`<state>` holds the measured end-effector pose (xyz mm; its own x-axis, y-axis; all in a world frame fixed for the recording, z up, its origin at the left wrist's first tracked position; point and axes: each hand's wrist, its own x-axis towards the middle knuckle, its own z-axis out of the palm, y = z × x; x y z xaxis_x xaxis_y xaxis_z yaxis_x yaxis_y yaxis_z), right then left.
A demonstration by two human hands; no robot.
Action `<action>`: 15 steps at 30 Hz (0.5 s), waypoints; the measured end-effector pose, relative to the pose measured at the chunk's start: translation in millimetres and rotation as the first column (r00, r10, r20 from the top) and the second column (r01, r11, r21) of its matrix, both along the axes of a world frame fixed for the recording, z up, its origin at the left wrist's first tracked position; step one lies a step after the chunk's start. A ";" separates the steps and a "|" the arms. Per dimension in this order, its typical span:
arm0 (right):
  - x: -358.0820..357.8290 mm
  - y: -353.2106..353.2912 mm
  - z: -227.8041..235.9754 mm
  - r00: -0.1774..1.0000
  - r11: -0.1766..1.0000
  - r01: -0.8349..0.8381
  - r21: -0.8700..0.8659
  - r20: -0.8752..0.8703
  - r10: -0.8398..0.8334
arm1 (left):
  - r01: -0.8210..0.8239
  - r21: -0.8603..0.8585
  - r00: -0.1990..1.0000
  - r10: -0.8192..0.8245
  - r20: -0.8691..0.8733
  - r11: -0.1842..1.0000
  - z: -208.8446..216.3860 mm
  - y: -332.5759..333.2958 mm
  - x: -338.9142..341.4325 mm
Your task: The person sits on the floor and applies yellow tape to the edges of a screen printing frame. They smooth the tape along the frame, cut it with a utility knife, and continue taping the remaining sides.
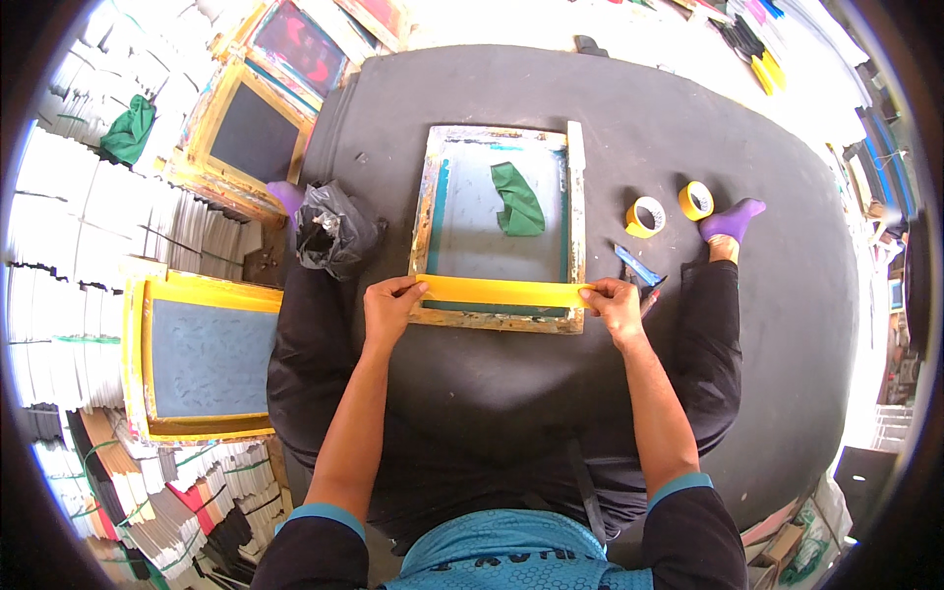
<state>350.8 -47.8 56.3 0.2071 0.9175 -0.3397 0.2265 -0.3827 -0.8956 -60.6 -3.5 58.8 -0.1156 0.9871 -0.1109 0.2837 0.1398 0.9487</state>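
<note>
A strip of yellow tape (503, 291) is stretched over the near end of a wooden-framed screen (576, 197).

The strip's left end is pinched in the grip of the left hand (391, 309), its right end in that of the right hand (618, 309), thumb and fingers pressed together on each; whether the frame is touched by the tape cannot be told. A green cloth (518, 202) is laid on the mesh, and the screen is carried by a dark grey surface (472, 88). To the right, a blue-handled tool (639, 265) and two tape rolls (646, 217) are placed; to the left, a crumpled black bag (339, 231) is seen.
</note>
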 end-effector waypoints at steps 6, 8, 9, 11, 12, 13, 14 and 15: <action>2.4 7.7 -8.7 0.998 1.000 -0.004 0.004 0.070 0.004 | 0.013 -0.042 0.997 -0.016 -0.069 0.999 -12.5 8.2 4.1; 1.7 8.9 -11.8 0.996 1.000 0.018 0.008 0.086 -0.019 | 0.023 -0.054 0.995 -0.028 -0.098 0.998 -8.7 10.2 6.5; -0.1 10.1 -11.5 0.995 1.000 0.026 0.011 0.093 -0.027 | 0.025 -0.076 0.992 -0.034 -0.119 0.997 -8.7 11.3 5.6; -2.7 11.1 -11.4 0.996 1.000 0.029 0.004 0.081 -0.030 | 0.027 -0.121 0.986 -0.046 -0.158 0.992 -8.9 12.8 4.0; -2.5 11.2 -11.1 0.997 0.999 0.034 0.002 0.076 -0.034 | 0.029 -0.124 0.985 -0.050 -0.163 0.992 -8.9 13.5 4.2; -1.9 10.9 -14.4 0.996 0.999 0.038 0.013 0.083 -0.039 | 0.032 -0.127 0.984 -0.053 -0.169 0.991 -9.0 14.0 4.3; -1.4 10.3 -20.1 0.995 0.999 0.043 0.025 0.089 -0.045 | 0.034 -0.131 0.983 -0.057 -0.174 0.991 -9.1 14.2 4.5; -1.2 9.5 -24.2 0.994 0.998 0.048 0.036 0.095 -0.052 | 0.036 -0.129 0.979 -0.061 -0.196 0.991 -8.3 14.7 5.1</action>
<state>349.6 -38.3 32.1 0.2832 0.9157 -0.2852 0.2936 -0.3659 -0.8831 -55.5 11.1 50.4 -0.1002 0.9720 -0.2126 0.4745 0.2345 0.8485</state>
